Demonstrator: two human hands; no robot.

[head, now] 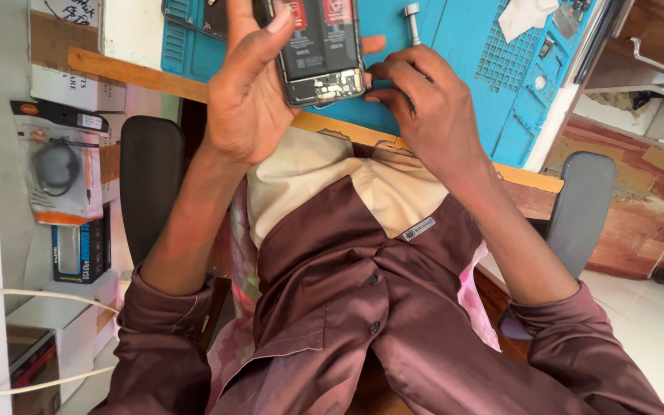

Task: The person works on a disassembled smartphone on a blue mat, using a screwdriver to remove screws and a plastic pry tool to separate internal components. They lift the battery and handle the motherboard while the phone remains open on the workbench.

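Note:
An opened smartphone (321, 54) with its back cover off shows a black battery and circuit board at its near end. My left hand (249, 92) grips it from the left side, thumb over its edge. My right hand (424, 104) is pinched at the phone's lower right corner, fingertips touching the board area; whatever is between the fingertips is too small to tell. Both hands hover over a blue work mat (470, 84) on the wooden desk edge (136, 74).
A metal screwdriver handle (412, 21) stands on the mat behind my right hand, and a white cloth (528, 15) lies at the far right. Packaged accessories (61, 165) and boxes sit at left. Grey chair armrests (580, 204) flank my lap.

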